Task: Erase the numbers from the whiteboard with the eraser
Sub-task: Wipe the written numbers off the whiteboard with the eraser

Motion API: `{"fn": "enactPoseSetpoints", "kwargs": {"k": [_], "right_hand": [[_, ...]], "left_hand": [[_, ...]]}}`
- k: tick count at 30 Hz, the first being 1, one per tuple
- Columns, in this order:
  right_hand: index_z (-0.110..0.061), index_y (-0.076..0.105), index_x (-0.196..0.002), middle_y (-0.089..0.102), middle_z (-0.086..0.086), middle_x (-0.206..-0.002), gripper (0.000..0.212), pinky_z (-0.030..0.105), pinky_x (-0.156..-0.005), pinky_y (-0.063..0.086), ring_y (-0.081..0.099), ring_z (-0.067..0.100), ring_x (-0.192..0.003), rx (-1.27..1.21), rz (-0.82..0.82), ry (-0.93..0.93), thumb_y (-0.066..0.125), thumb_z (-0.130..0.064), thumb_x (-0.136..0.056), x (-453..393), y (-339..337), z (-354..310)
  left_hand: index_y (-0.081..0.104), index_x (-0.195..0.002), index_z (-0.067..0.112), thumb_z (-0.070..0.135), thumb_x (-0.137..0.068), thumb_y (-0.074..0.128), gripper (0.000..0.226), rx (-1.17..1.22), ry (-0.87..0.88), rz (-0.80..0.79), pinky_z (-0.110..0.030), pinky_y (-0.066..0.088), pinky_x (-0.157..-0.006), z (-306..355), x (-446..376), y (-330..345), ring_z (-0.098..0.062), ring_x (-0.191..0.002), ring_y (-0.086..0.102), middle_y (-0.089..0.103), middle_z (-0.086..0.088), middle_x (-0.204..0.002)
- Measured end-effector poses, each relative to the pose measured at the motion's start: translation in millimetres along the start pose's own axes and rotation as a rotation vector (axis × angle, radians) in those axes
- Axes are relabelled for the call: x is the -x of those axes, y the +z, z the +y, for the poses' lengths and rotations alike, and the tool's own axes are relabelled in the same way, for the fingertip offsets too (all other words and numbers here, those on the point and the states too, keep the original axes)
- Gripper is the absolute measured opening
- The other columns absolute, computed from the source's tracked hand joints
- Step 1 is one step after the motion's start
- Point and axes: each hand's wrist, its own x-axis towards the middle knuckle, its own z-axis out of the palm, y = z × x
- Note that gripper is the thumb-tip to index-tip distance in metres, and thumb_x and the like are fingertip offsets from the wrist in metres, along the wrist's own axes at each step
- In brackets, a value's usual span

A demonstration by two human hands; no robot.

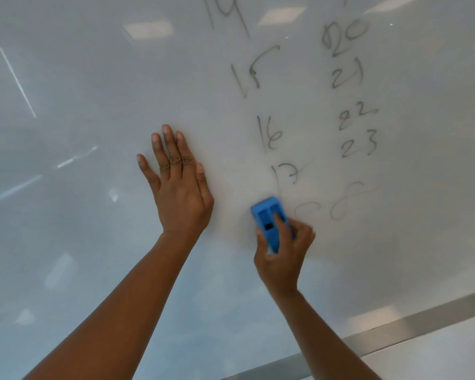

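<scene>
The right hand (283, 250) grips the blue eraser (270, 222), fingers and thumb curled round its body, and holds it against the whiteboard (93, 105) at the foot of the nearer column of numbers, toward the board's lower edge. The left hand (180, 185) lies flat on the board beside it, fingers straight and slightly spread, holding nothing; it appears to act as a brace. The two hands are apart, with bare board between them. The metal frame (422, 322) of the board runs along its lower right edge. Progress, as judged from the surface: the wide area toward the board's left edge carries no writing, only ceiling-light reflections, so that part is either cleaned or was never written on; which one cannot be told. Just right of the eraser, faint, half-wiped strokes (307, 209) and a pale "8" (346, 200) remain, which suggests that erasing is under way there. Still fully legible above the eraser are "17" (285, 174), "16" (269, 134), "15" (254, 71) and "14" (225, 15), the last cut off at the top of the view. A second column farther right reads "20" (343, 37), "21" (347, 74), "22" (357, 116), "23" (359, 144). A substantial share of the work therefore appears to remain: both columns, plus whatever lies above the view.
</scene>
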Motion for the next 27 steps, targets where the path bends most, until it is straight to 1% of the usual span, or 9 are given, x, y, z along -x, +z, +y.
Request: {"fn": "enactPoseSetpoints", "kwargs": {"k": [2,4,9,11,13,16,19,23,27], "right_hand": [[-0.001,0.065,-0.111,0.047,0.019,-0.104,0.034,0.049,-0.081,0.048,0.044,0.03,-0.095,-0.018,0.111,0.04,0.075,-0.017,-0.082,-38.6,6.0,-7.9],[-0.001,0.066,-0.113,0.047,0.019,-0.104,0.036,0.048,-0.082,0.048,0.045,0.029,-0.096,-0.038,0.106,0.021,0.075,-0.018,-0.082,-50.6,10.9,-18.2],[-0.021,0.054,-0.124,0.045,0.007,-0.117,0.052,0.045,-0.079,0.052,0.048,0.027,-0.098,0.031,-0.28,-0.278,0.075,-0.017,-0.076,28.8,0.3,-8.1],[-0.024,0.052,-0.124,0.045,0.005,-0.119,0.058,0.046,-0.078,0.052,0.048,0.026,-0.098,0.071,-0.334,-0.325,0.077,-0.014,-0.072,39.0,-11.4,13.0],[-0.023,0.055,-0.121,0.045,0.006,-0.117,0.057,0.05,-0.079,0.051,0.048,0.028,-0.098,0.089,-0.298,-0.284,0.077,-0.013,-0.07,23.2,-23.7,33.0],[-0.011,0.063,-0.117,0.045,0.011,-0.112,0.043,0.05,-0.082,0.049,0.047,0.031,-0.101,0.071,-0.136,-0.125,0.074,-0.015,-0.076,-24.5,-37.5,52.8],[-0.002,0.064,-0.114,0.047,0.017,-0.108,0.039,0.04,-0.087,0.048,0.045,0.026,-0.101,0.026,-0.012,-0.034,0.078,-0.014,-0.079,-71.6,-36.0,51.8],[-0.001,0.063,-0.115,0.045,0.017,-0.108,0.041,0.025,-0.089,0.042,0.038,0.018,-0.101,-0.042,0.103,0.074,0.076,-0.017,-0.081,-92.2,-22.0,31.9],[-0.012,0.056,-0.122,0.04,0.009,-0.115,0.042,0.033,-0.094,0.044,0.038,0.018,-0.108,-0.047,-0.095,-0.104,0.073,-0.02,-0.084,-67.6,-25.4,35.9]], "left_hand": [[0.012,-0.159,0.002,0.023,-0.108,0.025,0.057,-0.009,-0.006,0.008,-0.053,-0.008,-0.123,1.7,0.7,1.2,-0.035,-0.155,0.004,0.009,-0.017,-0.167],[0.013,-0.159,0.001,0.023,-0.108,0.025,0.057,-0.005,-0.02,0.019,-0.053,-0.007,-0.124,4.9,1.1,3.2,-0.035,-0.155,0.005,0.01,-0.018,-0.167],[0.014,-0.158,0.0,0.024,-0.108,0.024,0.056,0.005,-0.068,0.036,-0.049,-0.007,-0.124,12.6,1.8,6.0,-0.032,-0.155,0.007,0.012,-0.019,-0.167],[0.013,-0.158,0.001,0.024,-0.108,0.023,0.056,0.005,-0.048,0.022,-0.048,-0.007,-0.125,8.1,2.9,4.4,-0.031,-0.155,0.006,0.012,-0.018,-0.167],[0.014,-0.158,0.001,0.025,-0.108,0.023,0.056,-0.001,-0.026,0.022,-0.049,-0.004,-0.125,5.2,3.3,3.5,-0.03,-0.156,0.007,0.012,-0.017,-0.167],[0.017,-0.158,0.0,0.022,-0.108,0.026,0.056,0.002,-0.034,0.037,-0.05,-0.003,-0.126,7.7,2.4,3.0,-0.031,-0.155,0.009,0.013,-0.018,-0.167],[0.014,-0.158,0.0,0.021,-0.107,0.027,0.057,0.004,-0.058,0.025,-0.052,-0.005,-0.125,12.1,2.3,3.6,-0.031,-0.156,0.003,0.009,-0.018,-0.167],[0.008,-0.158,0.0,0.024,-0.107,0.023,0.059,-0.002,-0.059,0.014,-0.051,-0.01,-0.124,15.1,-1.7,5.2,-0.024,-0.155,-0.01,0.006,-0.02,-0.167],[0.01,-0.158,-0.001,0.023,-0.107,0.025,0.058,0.001,-0.046,0.023,-0.053,-0.009,-0.124,25.9,-10.1,6.6,-0.029,-0.155,-0.005,0.007,-0.02,-0.167]]}}
